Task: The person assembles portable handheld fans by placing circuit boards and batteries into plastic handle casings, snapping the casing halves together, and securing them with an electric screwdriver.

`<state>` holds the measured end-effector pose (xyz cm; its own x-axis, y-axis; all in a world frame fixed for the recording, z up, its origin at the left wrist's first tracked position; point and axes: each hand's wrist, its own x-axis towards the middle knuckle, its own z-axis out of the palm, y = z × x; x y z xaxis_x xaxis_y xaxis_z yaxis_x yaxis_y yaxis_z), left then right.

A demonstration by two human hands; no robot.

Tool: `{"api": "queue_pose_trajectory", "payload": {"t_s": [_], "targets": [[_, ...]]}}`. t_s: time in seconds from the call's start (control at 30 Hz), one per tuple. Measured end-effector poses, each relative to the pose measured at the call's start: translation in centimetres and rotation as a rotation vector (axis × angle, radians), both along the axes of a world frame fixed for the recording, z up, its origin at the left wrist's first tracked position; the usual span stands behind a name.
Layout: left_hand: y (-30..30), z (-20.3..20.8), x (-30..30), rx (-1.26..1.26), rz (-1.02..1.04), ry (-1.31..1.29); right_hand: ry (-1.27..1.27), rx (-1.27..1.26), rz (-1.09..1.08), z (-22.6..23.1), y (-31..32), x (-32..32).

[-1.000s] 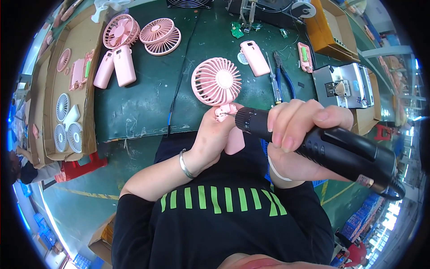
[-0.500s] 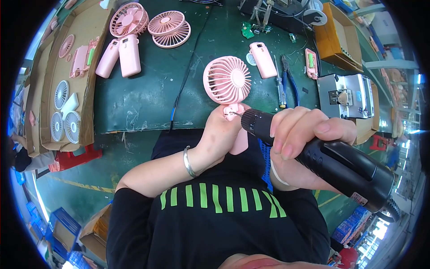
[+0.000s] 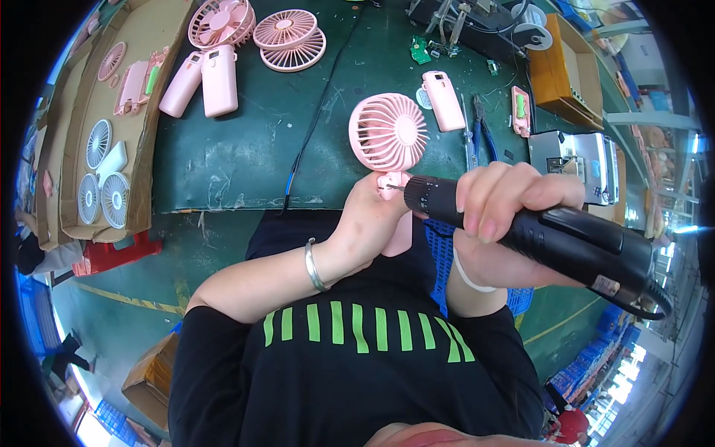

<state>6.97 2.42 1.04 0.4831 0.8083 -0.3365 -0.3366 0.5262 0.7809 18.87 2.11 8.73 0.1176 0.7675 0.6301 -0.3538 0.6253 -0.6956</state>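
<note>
My left hand (image 3: 372, 212) is closed round the handle of a pink handheld fan (image 3: 389, 132), whose round caged head points away from me. In my right hand (image 3: 514, 216) is a black electric screwdriver (image 3: 573, 242) with a cord at its back end. Its thin bit reaches the small hinge piece between the fan's head and handle; whether a screw sits there is too small to make out. Beyond the hands lie a pink handle casing (image 3: 444, 102), a screwdriver (image 3: 470, 141) and blue-handled pliers (image 3: 484, 134).
At the far left stand another pink fan (image 3: 221, 24), two handle casings (image 3: 220, 82) and round grilles (image 3: 292, 50). A cardboard tray (image 3: 141, 186) holds white and pink parts. On the right are a silver metal device (image 3: 573, 160) and an open box (image 3: 570, 67). A cable (image 3: 302, 153) crosses the green mat.
The electric screwdriver has tilted flatter, its back end rising, with the bit still at the fan's hinge. Fan and left hand appear slightly farther right in view.
</note>
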Motion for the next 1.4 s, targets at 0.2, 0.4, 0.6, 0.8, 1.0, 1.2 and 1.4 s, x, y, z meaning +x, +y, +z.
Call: {"api": "queue_pose_trajectory", "payload": {"t_s": [0.2,0.4,0.6,0.8,1.0,1.2,1.4], "targets": [[-0.2,-0.5,-0.2,-0.045,-0.010,-0.054,0.160,-0.021,0.118,-0.9,0.8,0.5],[0.0,-0.4,0.1,-0.032,-0.034,-0.055,0.189,-0.016,0.093,-0.9,0.9,0.7],[0.5,0.1,-0.2,0.018,-0.015,-0.010,0.135,-0.053,-0.002,-0.6,0.6,-0.2],[-0.1,-0.2,-0.1,-0.071,0.034,-0.086,0.283,-0.037,-0.096,0.4,-0.5,-0.2],[0.0,0.2,-2.2,-0.084,-0.079,-0.361,0.437,-0.065,-0.557,-1.4,3.7,11.0],[2.9,4.8,-6.5,0.295,-0.104,-0.106,0.315,-0.431,-0.827,-3.7,3.0,9.7],[8.4,8.2,-7.6,0.410,0.320,0.163,0.455,-0.851,-0.329,-6.8,-0.2,11.7]]}}
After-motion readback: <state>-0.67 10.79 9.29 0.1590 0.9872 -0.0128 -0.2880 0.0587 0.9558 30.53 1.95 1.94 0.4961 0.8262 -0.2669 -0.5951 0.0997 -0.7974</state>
